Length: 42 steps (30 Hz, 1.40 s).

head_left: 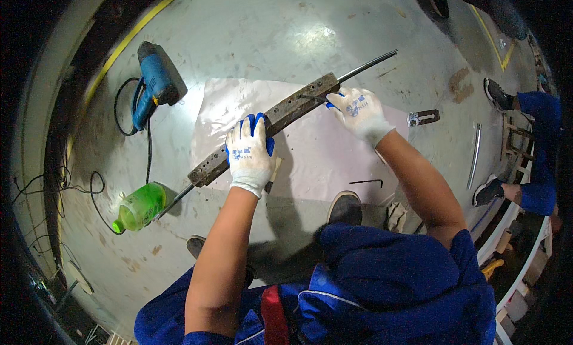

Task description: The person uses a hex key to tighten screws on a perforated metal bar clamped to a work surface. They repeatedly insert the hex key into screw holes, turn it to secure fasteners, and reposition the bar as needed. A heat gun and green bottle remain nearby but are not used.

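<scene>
A long dark metal block [299,106] with a row of holes lies slantwise in front of me, over a pale sheet [316,166] on the floor. A shiny steel rod [367,66] sticks out at its far right end and another rod end [173,203] at its near left. My left hand [248,151], in a white and blue work glove, is closed over the block's middle. My gloved right hand [359,113] is closed beside the upper part, pinching a thin dark rod-like tool [314,98] that reaches the block's face; the fingers hide the rest of it.
A blue power drill [156,79] with its cord lies at left, near a green plastic bottle [142,206]. A hex key [367,181] rests on the sheet's right part. A slotted metal plate [424,117] and a metal rod [474,156] lie right; another person's shoes [498,94] stand beyond.
</scene>
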### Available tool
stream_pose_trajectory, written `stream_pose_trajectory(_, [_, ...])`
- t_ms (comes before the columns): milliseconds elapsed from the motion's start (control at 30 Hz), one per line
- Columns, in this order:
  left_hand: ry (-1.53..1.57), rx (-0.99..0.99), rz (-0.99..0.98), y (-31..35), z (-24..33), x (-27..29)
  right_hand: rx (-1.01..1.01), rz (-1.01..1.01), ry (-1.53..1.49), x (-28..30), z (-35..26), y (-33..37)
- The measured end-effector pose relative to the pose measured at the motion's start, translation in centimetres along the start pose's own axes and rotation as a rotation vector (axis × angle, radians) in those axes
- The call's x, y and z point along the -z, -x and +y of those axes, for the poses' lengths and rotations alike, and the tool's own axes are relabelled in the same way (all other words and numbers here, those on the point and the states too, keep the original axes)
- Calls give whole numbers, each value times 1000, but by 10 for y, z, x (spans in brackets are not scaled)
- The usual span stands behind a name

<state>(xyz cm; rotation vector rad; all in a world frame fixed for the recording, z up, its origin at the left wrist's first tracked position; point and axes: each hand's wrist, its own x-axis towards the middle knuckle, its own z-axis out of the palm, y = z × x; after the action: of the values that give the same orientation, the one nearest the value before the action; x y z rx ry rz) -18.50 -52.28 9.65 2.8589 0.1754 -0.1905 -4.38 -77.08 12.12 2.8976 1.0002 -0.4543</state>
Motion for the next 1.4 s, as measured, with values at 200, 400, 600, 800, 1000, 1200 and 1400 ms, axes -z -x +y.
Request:
stream_pose_trajectory(200, [-9, -6, -8, 1, 0, -2, 66, 45, 83, 4, 4, -7])
stream_pose_trajectory(400, [2, -1, 26, 3, 2, 0, 233, 159, 220, 19, 11, -20])
stream_pose_trajectory(600, [11, -9, 27, 3, 3, 1, 246, 99, 243, 19, 13, -30])
stream_pose_trajectory(800, [21, 8, 18, 1, 1, 2, 35, -156, -11, 8, -20, -1])
stream_pose_trajectory(1000, [89, 3, 75, -7, -14, 22, 41, 85, -541, -16, -54, 26])
stream_pose_trajectory(1200, [-69, -158, 61, -19, -61, 71, 172, -41, -725, -6, -84, 20])
stream_pose_trajectory(1400, [-261, -319, -107, 25, -111, 133, 311, -140, -457, 10, -105, -27])
